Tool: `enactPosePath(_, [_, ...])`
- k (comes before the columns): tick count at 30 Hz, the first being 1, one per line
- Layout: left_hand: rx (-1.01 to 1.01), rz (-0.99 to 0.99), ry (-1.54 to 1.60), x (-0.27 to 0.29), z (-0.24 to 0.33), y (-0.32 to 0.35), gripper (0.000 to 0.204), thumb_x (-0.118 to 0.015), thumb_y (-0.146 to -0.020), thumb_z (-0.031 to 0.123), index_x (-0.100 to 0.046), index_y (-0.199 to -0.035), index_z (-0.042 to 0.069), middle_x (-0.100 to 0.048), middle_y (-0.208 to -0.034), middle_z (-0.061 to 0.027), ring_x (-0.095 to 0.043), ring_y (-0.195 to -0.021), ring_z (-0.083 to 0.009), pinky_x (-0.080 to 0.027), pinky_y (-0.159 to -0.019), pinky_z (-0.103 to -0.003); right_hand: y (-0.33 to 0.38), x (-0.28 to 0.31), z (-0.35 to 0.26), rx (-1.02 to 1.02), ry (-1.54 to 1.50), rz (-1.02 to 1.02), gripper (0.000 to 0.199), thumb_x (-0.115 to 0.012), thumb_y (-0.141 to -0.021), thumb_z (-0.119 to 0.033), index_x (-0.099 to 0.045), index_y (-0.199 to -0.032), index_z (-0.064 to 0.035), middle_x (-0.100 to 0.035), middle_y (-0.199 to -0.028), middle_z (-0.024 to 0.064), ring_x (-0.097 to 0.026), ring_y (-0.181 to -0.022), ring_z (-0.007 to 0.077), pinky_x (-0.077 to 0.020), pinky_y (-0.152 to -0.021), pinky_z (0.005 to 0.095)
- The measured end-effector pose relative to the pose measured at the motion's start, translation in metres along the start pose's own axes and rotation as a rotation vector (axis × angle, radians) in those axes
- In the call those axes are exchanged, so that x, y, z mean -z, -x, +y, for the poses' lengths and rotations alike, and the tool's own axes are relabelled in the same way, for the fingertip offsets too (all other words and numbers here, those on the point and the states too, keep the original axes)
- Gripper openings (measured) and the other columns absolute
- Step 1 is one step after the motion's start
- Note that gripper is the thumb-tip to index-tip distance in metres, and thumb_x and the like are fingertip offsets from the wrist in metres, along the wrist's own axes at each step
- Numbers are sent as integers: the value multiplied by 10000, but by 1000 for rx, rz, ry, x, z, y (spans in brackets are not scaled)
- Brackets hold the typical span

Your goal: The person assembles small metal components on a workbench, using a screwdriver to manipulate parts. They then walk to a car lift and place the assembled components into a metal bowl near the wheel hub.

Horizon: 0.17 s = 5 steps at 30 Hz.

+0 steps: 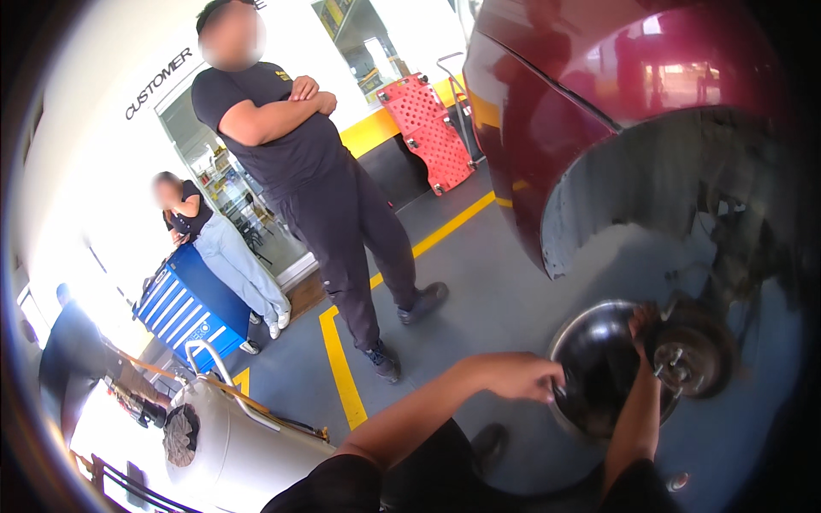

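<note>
The bare wheel hub [682, 363] of a dark red car, with studs sticking out, is at the right under the wheel arch [590, 201]. Just left of it, low down, is a wide round metal basin [562, 329] with a shiny rim and dark inside. My right hand [643, 325] reaches up against the hub's left edge, its fingers bent around a part I cannot make out. My left hand [532, 379] is at the basin's left rim, with fingers curled in. Whatever it may hold is too small to tell.
A person [295, 154] stands ahead with folded arms. Another leans by a blue tool cabinet [192, 299]; a third is at the far left. A pale tank [248, 445] with a handle and hose stands at my left. A red creeper board [425, 132] leans on the wall.
</note>
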<state>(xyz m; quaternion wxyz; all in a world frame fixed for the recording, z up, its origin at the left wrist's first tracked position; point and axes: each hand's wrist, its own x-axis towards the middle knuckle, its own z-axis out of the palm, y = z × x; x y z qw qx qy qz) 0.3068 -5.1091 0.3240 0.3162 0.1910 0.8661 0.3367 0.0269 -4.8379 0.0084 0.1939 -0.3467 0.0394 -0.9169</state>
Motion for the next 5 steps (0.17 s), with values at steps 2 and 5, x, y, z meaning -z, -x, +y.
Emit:
enactPosePath(2, [47,-65,-52,0,-1,-24,423,-680,-981,296,-570,-1309,52,-686,-1130,-131,-649,-1078,-263,-506,-930,-400,4,13,-11,-17,18,-91,382,-460,-1007,-422,-521,-1294,-177,-511,-1284,44,-410,-1162,241,-376,-872,413])
enactPosePath(5, [62,-130,-65,-2,-15,-63,446,-697,-967,304,-572,-1319,61,-687,-1176,-145,-653,-1103,-273,-507,-929,-406,21,6,-23,-83,7,-442,516,-443,-1012,-447,-460,-1464,-199,-477,-1480,59,-390,-1331,255,-391,-936,426])
